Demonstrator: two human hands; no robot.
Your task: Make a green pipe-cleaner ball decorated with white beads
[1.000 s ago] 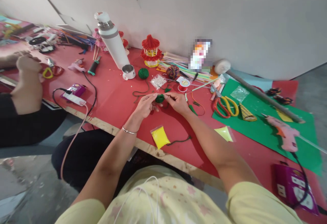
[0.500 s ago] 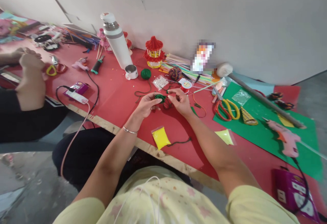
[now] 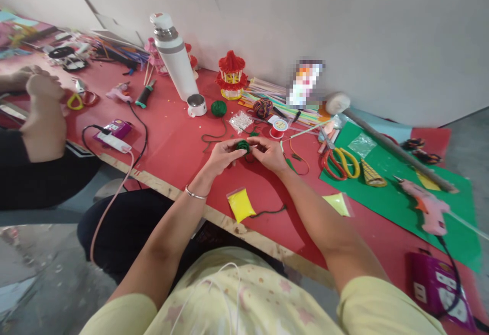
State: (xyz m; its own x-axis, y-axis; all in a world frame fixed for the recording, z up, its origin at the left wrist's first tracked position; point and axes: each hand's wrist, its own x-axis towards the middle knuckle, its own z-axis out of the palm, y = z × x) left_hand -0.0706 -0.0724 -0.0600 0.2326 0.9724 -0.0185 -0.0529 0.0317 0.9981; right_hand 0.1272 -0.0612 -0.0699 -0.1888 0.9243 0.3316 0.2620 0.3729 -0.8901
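Between the thumb and fingers of my left hand is a small, rounded dark green yarn piece. My right hand is closed at its right edge, with the fingertips pinched on the green yarn; exactly what lies between them is partly hidden. A dark yarn strand trails on the table left of my hands. Beyond them are a ball of green yarn, a bag of white beads and a red thread spool. A yellow packet lies nearer to me.
A white flask and its cup stand behind, beside a red-and-yellow lantern-like model. Scissors and a pink glue gun lie at right. Another person's hands are at far left.
My right hand has come in from a little above and right to the green yarn piece. My left hand still holds the piece, nearly in place. The view has shifted slightly.
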